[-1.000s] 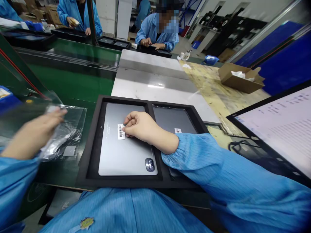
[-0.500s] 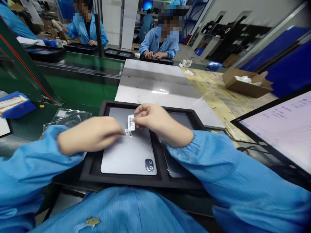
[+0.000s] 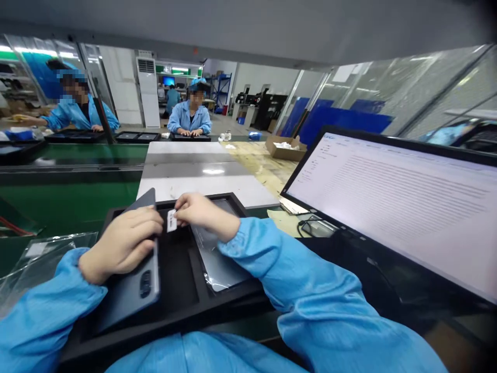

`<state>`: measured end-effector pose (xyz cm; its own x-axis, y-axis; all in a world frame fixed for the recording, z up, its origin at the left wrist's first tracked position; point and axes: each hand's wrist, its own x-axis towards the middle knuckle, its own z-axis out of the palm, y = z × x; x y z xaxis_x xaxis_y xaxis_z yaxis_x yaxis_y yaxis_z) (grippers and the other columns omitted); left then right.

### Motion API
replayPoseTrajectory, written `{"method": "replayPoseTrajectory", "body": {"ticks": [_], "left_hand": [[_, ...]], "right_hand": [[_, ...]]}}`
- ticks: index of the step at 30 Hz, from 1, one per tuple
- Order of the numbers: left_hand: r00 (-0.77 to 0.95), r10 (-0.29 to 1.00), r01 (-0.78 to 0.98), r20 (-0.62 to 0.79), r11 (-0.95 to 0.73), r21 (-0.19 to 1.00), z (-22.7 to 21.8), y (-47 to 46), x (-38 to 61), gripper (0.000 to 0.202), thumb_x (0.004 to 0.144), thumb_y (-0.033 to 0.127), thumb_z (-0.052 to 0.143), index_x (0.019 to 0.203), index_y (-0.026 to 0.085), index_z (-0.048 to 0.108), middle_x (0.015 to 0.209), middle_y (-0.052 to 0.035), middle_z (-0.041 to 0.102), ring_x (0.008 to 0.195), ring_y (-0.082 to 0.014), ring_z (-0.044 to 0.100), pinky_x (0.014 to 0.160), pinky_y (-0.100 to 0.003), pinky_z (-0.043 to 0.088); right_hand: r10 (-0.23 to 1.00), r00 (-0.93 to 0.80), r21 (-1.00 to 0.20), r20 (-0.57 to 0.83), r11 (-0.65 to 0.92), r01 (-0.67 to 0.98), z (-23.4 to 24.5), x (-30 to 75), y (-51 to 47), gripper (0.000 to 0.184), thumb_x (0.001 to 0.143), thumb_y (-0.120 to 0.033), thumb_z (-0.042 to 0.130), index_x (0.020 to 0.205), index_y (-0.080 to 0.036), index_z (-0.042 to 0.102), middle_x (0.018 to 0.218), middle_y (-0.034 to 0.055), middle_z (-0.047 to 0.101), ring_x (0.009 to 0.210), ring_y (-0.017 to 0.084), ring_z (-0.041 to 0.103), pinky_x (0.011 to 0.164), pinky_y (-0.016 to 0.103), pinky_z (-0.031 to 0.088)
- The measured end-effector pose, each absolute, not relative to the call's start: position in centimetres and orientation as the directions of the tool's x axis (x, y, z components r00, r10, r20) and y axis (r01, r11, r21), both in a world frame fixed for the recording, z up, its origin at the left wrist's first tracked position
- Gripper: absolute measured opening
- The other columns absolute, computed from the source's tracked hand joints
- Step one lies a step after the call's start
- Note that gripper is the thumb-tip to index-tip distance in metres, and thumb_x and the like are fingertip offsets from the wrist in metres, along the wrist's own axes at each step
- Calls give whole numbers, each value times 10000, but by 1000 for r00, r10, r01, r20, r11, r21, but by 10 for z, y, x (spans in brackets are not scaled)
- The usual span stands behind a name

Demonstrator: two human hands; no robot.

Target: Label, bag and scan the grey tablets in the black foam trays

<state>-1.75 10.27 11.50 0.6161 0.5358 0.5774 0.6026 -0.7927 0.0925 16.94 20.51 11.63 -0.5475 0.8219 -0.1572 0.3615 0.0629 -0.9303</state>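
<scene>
My left hand (image 3: 124,241) is closed on a grey tablet (image 3: 130,298), its fingers over the raised right edge. The tablet is tilted in the left compartment of a black tray (image 3: 178,274), with its camera bump near the lower end. Between the fingertips of my right hand (image 3: 200,213) is a small white label-like tag (image 3: 171,220) with dark marks, held above the tray beside the tablet. A second tablet (image 3: 221,264), in shiny clear film, lies in the right compartment, partly hidden by my right forearm.
Clear plastic bags (image 3: 42,254) lie left of the tray. A large monitor (image 3: 396,207) stands at right, with cables (image 3: 308,226) near its base. Beyond the tray are a white board (image 3: 186,176) and a cardboard box (image 3: 285,150). Co-workers (image 3: 190,116) sit across the green line.
My left hand has taken hold of the tablet, which lay flat before, and lifted its right edge. My right hand still holds the white tag. The view has turned up and right.
</scene>
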Motion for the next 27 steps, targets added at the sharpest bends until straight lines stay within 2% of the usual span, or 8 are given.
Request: {"method": "replayPoseTrajectory", "body": {"ticks": [3,7,10,13,16,20,23,27], "left_hand": [[422,482,631,768,-764,134,124,92,-30,355,1061,440,326,970,240,605,931,-92,680,946,-240,664,907,-378,519],[455,527,665,718,-737,120,120,95,-28,337,1052,425,363,959,225,617,953,-103,696,971,-244,675,880,-366,533],[615,670,713,416,-698,70,108,99,-20,297,1031,373,435,1084,201,672,1159,-112,729,1105,-236,687,975,-346,539],[683,729,727,53,-685,50,104,102,-12,382,1031,389,445,1294,205,652,1387,-107,659,1271,-244,635,1082,-354,507],[682,731,729,23,-682,59,113,112,9,387,1037,367,403,1274,193,655,1310,-124,689,1188,-255,668,1026,-377,533],[666,742,725,79,-668,169,124,139,89,307,990,388,491,1075,163,680,1052,-132,718,937,-260,683,860,-386,539],[590,807,737,7,-542,403,115,155,159,342,929,469,645,1030,148,706,1033,-155,718,961,-285,681,885,-407,527],[572,820,698,17,-498,515,99,166,193,313,966,445,653,1152,196,687,1178,-121,674,1080,-227,657,930,-374,550]], "right_hand": [[691,-712,-877,-126,258,406,100,147,185,252,755,-67,780,782,-200,568,576,-39,651,569,132,650,561,203,514],[620,-775,-663,126,634,399,113,152,180,282,691,-169,870,839,-200,633,769,39,721,737,207,681,648,267,508],[730,-548,-556,409,675,485,150,199,186,246,779,-219,817,943,-189,635,873,62,703,867,234,665,728,292,493],[764,-252,-654,594,641,403,180,270,177,141,867,-259,734,937,-200,626,856,31,648,878,199,622,734,274,475],[804,-88,-757,587,585,292,182,330,158,196,856,-339,738,817,-207,598,766,5,575,769,162,569,654,255,432],[863,-128,-831,488,505,235,161,359,152,298,776,-391,779,715,-202,556,646,-29,502,612,117,465,561,244,359],[893,-215,-859,395,442,259,151,354,160,299,763,-422,748,696,-198,561,583,-51,469,560,104,419,530,242,334],[900,-247,-829,360,430,358,146,343,169,241,758,-366,710,666,-187,577,577,-52,503,561,106,444,534,245,344]]}}
